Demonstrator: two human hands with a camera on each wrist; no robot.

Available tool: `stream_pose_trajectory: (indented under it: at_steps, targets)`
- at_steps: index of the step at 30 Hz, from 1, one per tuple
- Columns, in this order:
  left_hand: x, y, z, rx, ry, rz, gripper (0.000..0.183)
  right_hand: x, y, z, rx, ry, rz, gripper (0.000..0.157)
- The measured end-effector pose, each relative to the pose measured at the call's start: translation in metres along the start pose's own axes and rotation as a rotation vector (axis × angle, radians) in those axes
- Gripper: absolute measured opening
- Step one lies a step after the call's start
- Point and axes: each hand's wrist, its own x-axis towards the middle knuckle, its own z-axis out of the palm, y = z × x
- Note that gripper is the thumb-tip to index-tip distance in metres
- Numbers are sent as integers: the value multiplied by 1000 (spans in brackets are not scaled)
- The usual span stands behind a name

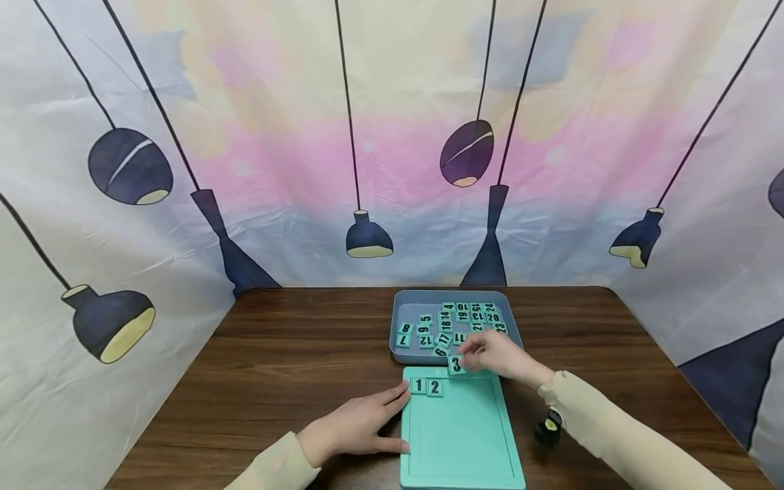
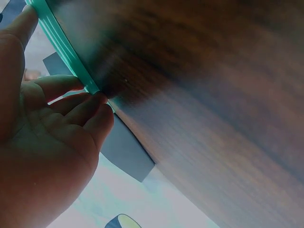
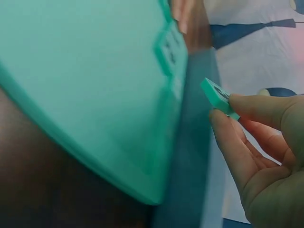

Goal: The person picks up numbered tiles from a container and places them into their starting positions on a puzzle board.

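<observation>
My right hand [image 1: 493, 354] pinches a small green number tile marked 3 [image 1: 456, 365] between thumb and fingers, over the gap between the tray and the board. In the right wrist view the tile [image 3: 219, 97] is tilted and held up off the surface. My left hand [image 1: 364, 422] rests along the left edge of the mint-green board [image 1: 459, 435], its fingertips and thumb touching the rim. On the board's top left corner lie tile 1 [image 1: 418, 386] and tile 2 [image 1: 435, 388], side by side. The left wrist view shows relaxed fingers [image 2: 97, 118] against the board's edge [image 2: 66, 50].
Behind the board stands a blue-grey tray [image 1: 409, 297] with several loose number tiles [image 1: 445, 325] lying at various angles. Both sit on a dark wooden table [image 1: 294, 340]. A curtain printed with lamps [image 1: 294, 170] hangs behind. A black wrist device [image 1: 548, 429] is at my right sleeve.
</observation>
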Motion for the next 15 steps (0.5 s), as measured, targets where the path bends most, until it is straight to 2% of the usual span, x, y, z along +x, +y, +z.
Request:
stream_pose_trajectory:
  at_steps: [5,15]
  targets:
    - [0,0,0,-1,-2,-2,85,-8,8,14,9,2,8,16]
    - [0,-2,1,-12,0,7,85,-11,17,26,9,31,4,15]
